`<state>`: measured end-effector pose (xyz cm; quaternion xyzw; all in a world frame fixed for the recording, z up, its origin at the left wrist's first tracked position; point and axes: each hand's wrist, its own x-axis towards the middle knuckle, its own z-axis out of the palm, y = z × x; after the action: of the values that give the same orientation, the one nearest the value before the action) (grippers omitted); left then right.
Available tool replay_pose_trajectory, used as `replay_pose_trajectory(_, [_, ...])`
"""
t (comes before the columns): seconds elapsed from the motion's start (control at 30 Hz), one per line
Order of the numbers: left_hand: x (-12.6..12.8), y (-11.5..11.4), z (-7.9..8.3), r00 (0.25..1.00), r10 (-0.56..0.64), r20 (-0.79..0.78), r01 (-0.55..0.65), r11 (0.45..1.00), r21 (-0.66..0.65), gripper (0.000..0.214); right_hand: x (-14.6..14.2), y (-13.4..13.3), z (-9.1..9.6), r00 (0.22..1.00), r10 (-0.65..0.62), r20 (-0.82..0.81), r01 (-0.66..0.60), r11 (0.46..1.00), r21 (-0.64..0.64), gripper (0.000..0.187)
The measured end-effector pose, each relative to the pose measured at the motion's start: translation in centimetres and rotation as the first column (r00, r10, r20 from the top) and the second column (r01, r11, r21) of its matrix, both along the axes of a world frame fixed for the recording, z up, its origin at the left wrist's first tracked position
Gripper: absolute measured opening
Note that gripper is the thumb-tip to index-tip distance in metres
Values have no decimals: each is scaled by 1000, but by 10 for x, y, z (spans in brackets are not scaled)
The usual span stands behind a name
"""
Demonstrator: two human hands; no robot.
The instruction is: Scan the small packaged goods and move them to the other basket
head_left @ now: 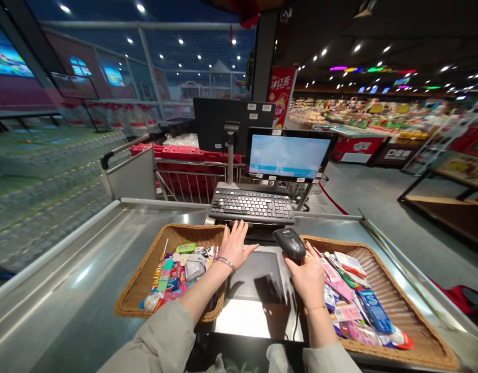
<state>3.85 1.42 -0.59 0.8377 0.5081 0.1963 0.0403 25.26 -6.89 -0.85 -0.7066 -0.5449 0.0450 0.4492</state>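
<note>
Right hand (pixel 309 280) is clamped round a black handheld barcode scanner (pixel 289 243), whose long axis runs far and left; the left hand (pixel 234 246) lies open and empty, further off. On the steel bench (pixel 79 264), the left wicker basket (pixel 143 274) holds small bright packets (pixel 180 274), the right wicker basket (pixel 402 292) more packets (pixel 342 280) and a blue box (pixel 373 311)

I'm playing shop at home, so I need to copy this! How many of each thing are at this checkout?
Hands: 2
Wicker baskets: 2
Handheld scanner: 1
Keyboard: 1
Lit screen: 1
Total: 7
</note>
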Motion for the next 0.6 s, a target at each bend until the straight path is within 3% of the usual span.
replay_pose_trajectory(0.27, [-65,-2,-10,981,189,-42,-192,978,-82,55,-38,27,-15,980,191,51,-190,981,-23,27])
replay_pose_trajectory(0.6, [-137,-4,-35,935,329,-134,-348,923,-161,53,-71,45,-27,929,363,76,-356,930,-87,28])
